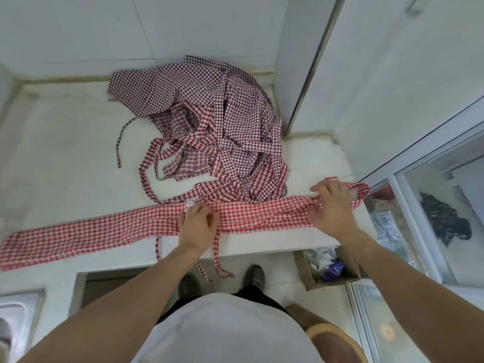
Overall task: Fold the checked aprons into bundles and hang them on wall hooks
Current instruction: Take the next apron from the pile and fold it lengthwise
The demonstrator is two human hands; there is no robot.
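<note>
Item one, far left: sink (pixel 18 310) set in your surface (pixel 65 153). Item two: red checked apron (pixel 91 231), folded into a long strip along the front edge, ties dangling. Your left hand (pixel 197 226) pinches its middle; your right hand (pixel 334 208) grips the bunched right end. Item three, behind: unfolded apron heap (pixel 209 113). Step: mid-fold. Next, likely fold the strip up into a bundle.

Red-checked apron (pixel 104 231) in a long flat band; behind, perhaps several aprons (pixel 209 119) heaped.
</note>
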